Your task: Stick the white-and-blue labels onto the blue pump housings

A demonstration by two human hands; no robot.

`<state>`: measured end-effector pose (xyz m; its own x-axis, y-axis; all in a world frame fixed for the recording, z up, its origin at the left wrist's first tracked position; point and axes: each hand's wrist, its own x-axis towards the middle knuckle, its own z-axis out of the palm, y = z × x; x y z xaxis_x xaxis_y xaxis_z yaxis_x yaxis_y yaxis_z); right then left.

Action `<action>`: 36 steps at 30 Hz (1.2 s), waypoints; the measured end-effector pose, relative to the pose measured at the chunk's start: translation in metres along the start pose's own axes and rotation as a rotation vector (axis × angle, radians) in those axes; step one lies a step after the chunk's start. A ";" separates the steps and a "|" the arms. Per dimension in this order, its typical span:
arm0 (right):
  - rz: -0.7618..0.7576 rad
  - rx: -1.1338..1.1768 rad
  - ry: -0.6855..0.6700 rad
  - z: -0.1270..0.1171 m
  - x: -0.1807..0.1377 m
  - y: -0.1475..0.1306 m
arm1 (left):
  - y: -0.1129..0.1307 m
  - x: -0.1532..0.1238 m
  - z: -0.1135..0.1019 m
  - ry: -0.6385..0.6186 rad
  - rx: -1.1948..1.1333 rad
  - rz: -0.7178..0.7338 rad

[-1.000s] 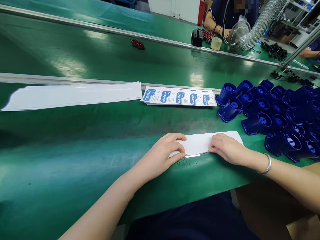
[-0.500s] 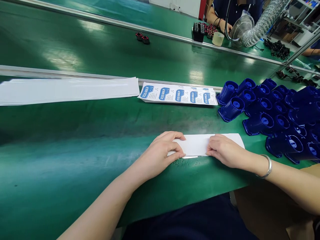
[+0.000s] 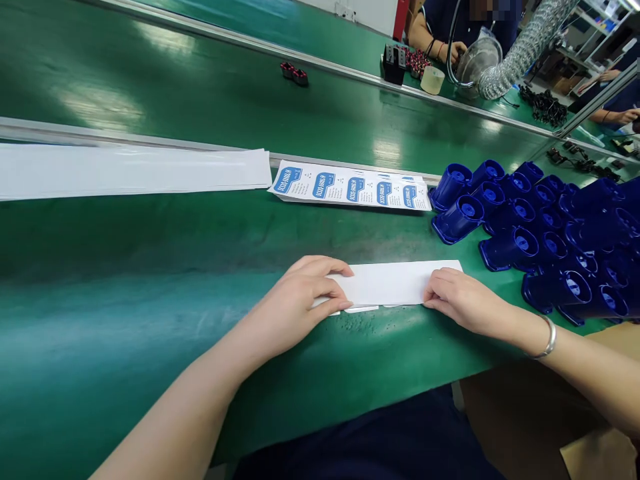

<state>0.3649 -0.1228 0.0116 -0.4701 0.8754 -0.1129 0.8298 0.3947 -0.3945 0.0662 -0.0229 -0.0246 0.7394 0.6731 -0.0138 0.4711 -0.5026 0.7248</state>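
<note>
Head view: both curved hands [image 3: 310, 290] apparently pinching smooth, oblong white sheets [image 3: 390, 283] atop a glossy green tabletop [image 3: 150, 287]

At the far bench [image 3: 310, 32] I see a co-worker [image 3: 443, 23] behind a ribbed silver duct [image 3: 531, 50], a black block [image 3: 395, 65] and pale roll [image 3: 433, 80] nearby; two red-and-black pieces [image 3: 299, 77] lie closer in.

On the green surface [image 3: 125, 320] lie a short white strip [image 3: 390, 283], long white sheets [image 3: 140, 170], blue-printed label sheets [image 3: 345, 187] and clustered dark-blue cups [image 3: 550, 247].
</note>
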 end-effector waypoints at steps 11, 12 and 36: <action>-0.058 0.037 0.021 0.006 0.011 -0.004 | -0.005 0.000 -0.006 -0.037 -0.008 -0.059; -0.062 0.060 0.010 0.005 0.013 -0.003 | -0.005 0.000 -0.006 -0.036 -0.010 -0.062; -0.060 -0.054 -0.012 -0.014 -0.003 0.020 | -0.019 -0.004 -0.009 0.002 0.064 -0.109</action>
<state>0.3873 -0.1141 0.0166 -0.5228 0.8464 -0.1015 0.8148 0.4611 -0.3515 0.0495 -0.0114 -0.0321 0.6812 0.7267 -0.0890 0.5786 -0.4598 0.6736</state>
